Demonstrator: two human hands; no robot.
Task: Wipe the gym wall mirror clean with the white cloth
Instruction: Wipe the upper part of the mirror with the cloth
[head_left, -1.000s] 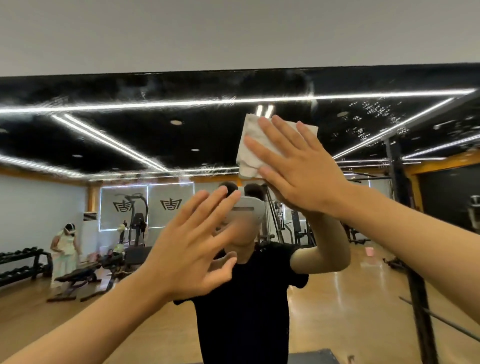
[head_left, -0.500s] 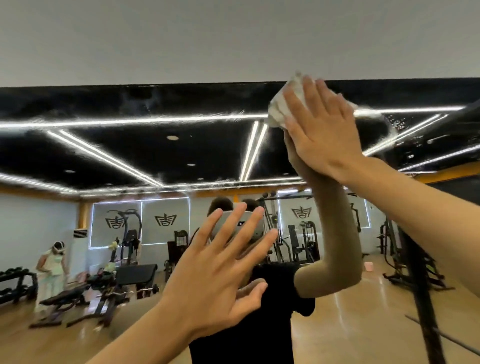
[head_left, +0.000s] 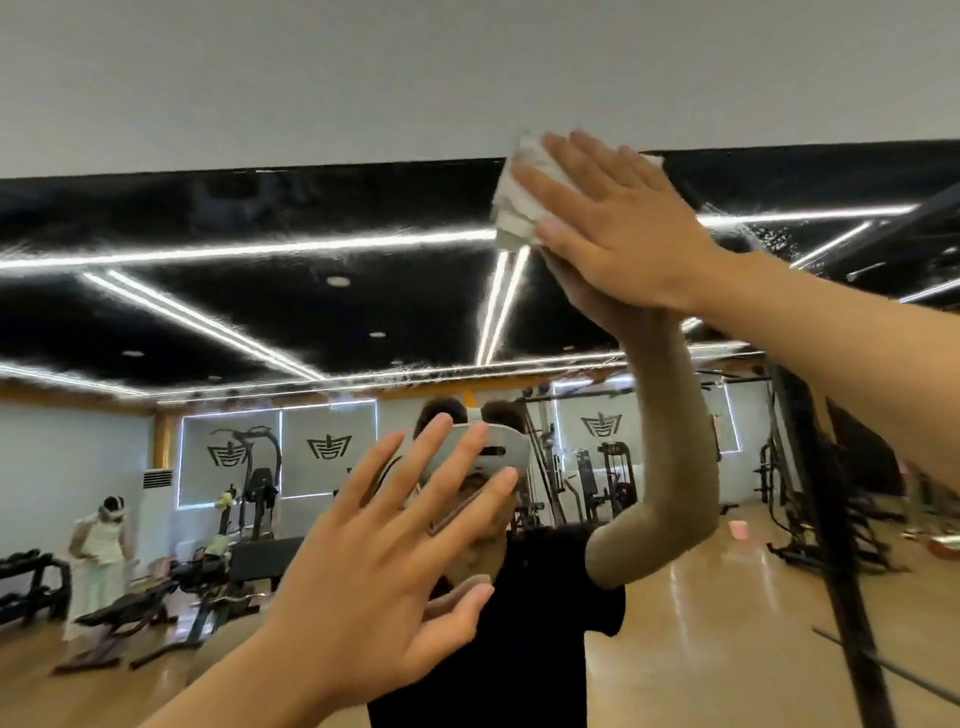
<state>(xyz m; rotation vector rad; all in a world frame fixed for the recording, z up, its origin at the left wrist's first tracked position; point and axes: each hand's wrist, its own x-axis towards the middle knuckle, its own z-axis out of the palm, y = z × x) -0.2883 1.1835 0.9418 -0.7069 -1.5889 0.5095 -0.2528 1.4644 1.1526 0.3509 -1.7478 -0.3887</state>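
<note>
Mid-wipe at the top edge: right hand flat, fingers straight, presses the cloth on the mirror right at its upper rim, left hand spread wide lower down w/ nothing in it; next prob. calls for a firm sideways or downward sweep.

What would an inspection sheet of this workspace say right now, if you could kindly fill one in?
Surface: gym wall mirror, with hazy streaks near its top edge.
Job's things: white cloth, folded, at the mirror's top edge.
Clutter: nothing seen.
Grippers: right hand presses the cloth flat to the glass, fingers straight; left hand open, fingers spread, lower down at the glass.
Cables: nothing seen.
Surroundings: plain wall above the mirror; reflected gym with a weight bench, dumbbell rack and person in white.
</note>
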